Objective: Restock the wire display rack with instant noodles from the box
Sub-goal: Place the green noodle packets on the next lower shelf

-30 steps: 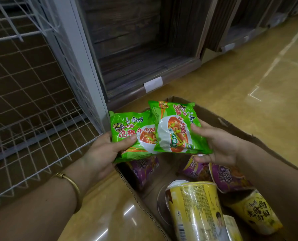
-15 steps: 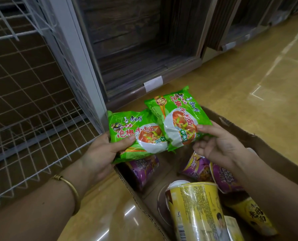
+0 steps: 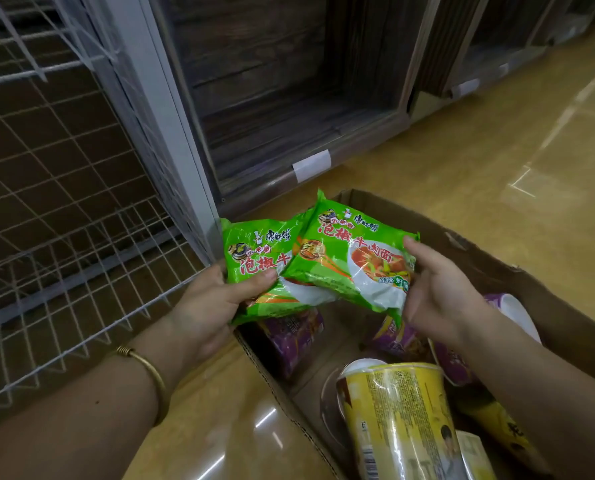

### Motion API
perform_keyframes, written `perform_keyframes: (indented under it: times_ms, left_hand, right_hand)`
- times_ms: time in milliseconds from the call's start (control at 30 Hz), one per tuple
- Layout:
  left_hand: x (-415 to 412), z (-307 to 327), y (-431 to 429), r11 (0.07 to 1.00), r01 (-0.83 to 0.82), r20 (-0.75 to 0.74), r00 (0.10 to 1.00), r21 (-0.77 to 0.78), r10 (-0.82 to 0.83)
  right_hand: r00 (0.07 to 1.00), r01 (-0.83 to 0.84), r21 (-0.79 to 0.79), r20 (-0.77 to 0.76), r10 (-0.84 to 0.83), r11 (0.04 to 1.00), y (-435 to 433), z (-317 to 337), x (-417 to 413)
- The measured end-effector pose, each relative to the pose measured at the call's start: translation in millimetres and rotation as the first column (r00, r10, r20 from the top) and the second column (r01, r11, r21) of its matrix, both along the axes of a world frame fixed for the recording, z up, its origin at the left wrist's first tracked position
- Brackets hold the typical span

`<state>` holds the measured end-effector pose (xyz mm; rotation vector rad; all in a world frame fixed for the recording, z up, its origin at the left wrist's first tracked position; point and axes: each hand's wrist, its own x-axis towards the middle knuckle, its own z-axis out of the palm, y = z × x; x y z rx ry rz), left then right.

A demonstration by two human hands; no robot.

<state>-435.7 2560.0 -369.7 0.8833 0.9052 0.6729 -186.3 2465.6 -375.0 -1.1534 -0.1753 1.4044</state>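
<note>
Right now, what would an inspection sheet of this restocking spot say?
Surface: glossy tan floor, carrying the cardboard box.
Job's things: wire display rack at left; above the box, the right green noodle packet overlaps the left green noodle packet; purple noodle packets and yellow cup noodles lie in the box.
Clutter: nothing seen.
Hands: left hand grips the left packet; right hand pinches the right packet's edge.
Cables: nothing seen.
Surroundings: dark wooden shelving with a white label, behind the box.
</note>
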Motion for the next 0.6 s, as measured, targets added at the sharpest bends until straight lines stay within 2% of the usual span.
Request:
perform_keyframes:
  times_ms: [133, 467, 600]
  left_hand:
    - [1, 3, 1, 1.0, 0.001, -0.019, 1.0, -0.01, -0.002]
    - [-32, 35, 5, 0.994, 0.091, -0.054, 0.994, -0.058, -0.094]
    - [-62, 61, 5, 0.993, 0.115, -0.034, 0.993, -0.039, -0.117]
  right_hand:
    - [0.986, -0.152, 0.084, 0.088, 0.145, 0.985, -7, 7, 0]
    - [0.98, -0.15, 0.131, 0.15, 0.13, 0.98, -19, 31, 19]
    - [0.968, -0.212, 0.166, 0.171, 0.183, 0.963, -16, 50, 19]
